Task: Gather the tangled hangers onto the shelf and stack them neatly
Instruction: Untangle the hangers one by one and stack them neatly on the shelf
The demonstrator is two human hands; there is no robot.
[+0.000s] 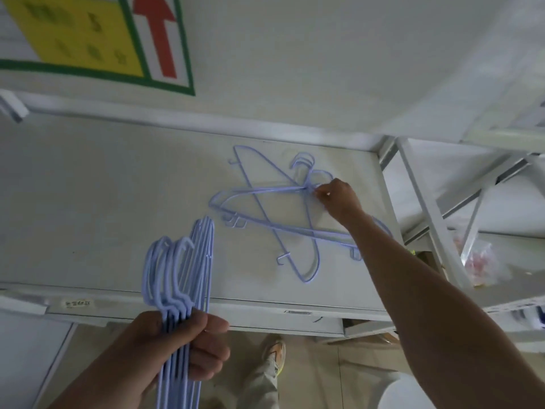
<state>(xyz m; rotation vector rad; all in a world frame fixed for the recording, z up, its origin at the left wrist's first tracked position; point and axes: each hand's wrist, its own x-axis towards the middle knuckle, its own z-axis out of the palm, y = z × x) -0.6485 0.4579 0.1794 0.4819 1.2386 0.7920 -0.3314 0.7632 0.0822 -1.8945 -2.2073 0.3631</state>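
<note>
Several light blue wire hangers point(259, 214) lie crossed and tangled on the white shelf point(103, 202), right of its middle. My right hand point(336, 199) reaches over them and pinches the necks where their hooks meet. My left hand point(182, 346) is at the shelf's front edge, shut on a bundle of aligned blue hangers point(182, 273). The bundle's hooks curl left above my fist and its bars stick up over the shelf.
A wall rises behind the shelf with a yellow and green sign and red arrow point(153, 36). A second white rack point(436, 208) stands at the right with a plastic bag point(477, 261) on it. My shoe point(274, 352) and the floor show below.
</note>
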